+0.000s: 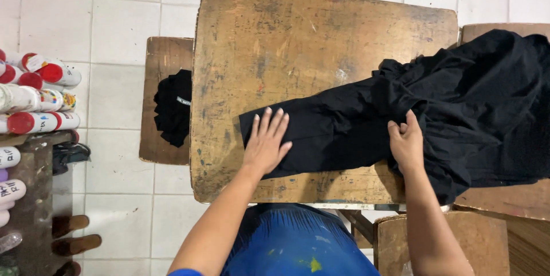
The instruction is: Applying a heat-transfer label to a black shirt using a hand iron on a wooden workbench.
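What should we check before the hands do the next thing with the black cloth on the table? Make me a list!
1. Left hand lies flat, fingers spread, on the end of the black cloth: ok.
2. Right hand rests on the cloth where it starts to bunch: ok.
3. Cloth between the hands lies fairly smooth: ok.
4. All the cloth sits on the wooden table: not ok, the crumpled part hangs past the right edge.
5. Bare table top beyond the cloth: ok.
6. Whether the small black folded piece on the stool is the same kind of cloth: cannot tell.
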